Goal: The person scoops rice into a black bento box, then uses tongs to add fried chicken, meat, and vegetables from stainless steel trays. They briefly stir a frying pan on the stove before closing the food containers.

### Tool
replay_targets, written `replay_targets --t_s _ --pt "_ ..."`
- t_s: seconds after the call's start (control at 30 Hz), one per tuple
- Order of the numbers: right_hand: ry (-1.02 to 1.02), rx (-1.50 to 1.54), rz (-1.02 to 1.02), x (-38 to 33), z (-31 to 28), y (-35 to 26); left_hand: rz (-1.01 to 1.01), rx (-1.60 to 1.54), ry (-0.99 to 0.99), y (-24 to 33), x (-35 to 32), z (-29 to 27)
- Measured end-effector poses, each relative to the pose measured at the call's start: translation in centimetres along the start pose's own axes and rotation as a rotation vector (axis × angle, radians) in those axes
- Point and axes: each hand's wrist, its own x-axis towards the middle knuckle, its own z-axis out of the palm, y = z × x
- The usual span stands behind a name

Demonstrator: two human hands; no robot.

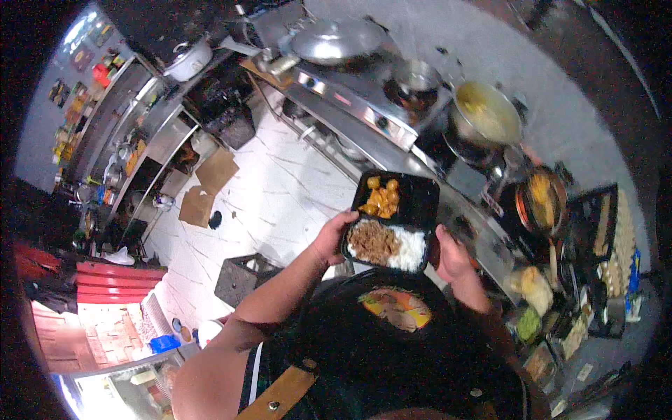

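Note:
Between my hands I hold a black food tray (pixel 422 203) with compartments, level in front of my dark apron (pixel 336 336). White rice (pixel 413 246) and brown minced meat (pixel 373 239) fill its near part. Orange-glazed pieces (pixel 381 199), some of them round, lie in the far left part. The far right part shows only its dark bottom. My left hand (pixel 337 238) grips the left edge, its thumb at the rim. My right hand (pixel 451 255) is closed on the right edge. The fingers under the tray are hidden.
A steel counter (pixel 350 133) runs along the right with a gas stove, a lidded wok (pixel 338 40), a large pot (pixel 484 114) and a pan (pixel 540 203) of yellow food with a spoon. Flattened cardboard (pixel 217 170) lies on the white floor. Shelves (pixel 129 112) stand at left.

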Motion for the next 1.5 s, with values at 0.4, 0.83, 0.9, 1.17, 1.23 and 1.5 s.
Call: replay_targets --t_s 0.4,0.83,0.9,1.17,1.23,1.5 --pt "-0.137 -0.107 0.422 22.8 20.9 4.2 0.341 0.144 0.207 19.4 -9.8 -8.8" --pt "-0.285 0.016 0.385 53.4 32.2 3.7 0.478 0.281 0.703 47.7 -2.5 -24.2" --pt "-0.287 0.039 0.391 58.7 33.6 3.8 0.508 0.287 0.7 53.6 -1.9 -24.7" --pt "-0.207 0.194 0.349 73.5 40.4 2.3 0.61 0.393 0.784 75.3 5.8 -31.2" --pt "-0.074 0.188 0.245 77.1 41.5 2.6 0.753 0.623 0.791 82.4 11.2 -31.8" --pt "0.34 -0.102 0.117 87.6 38.6 6.1 0.678 1.032 0.675 109.0 35.2 -36.3"
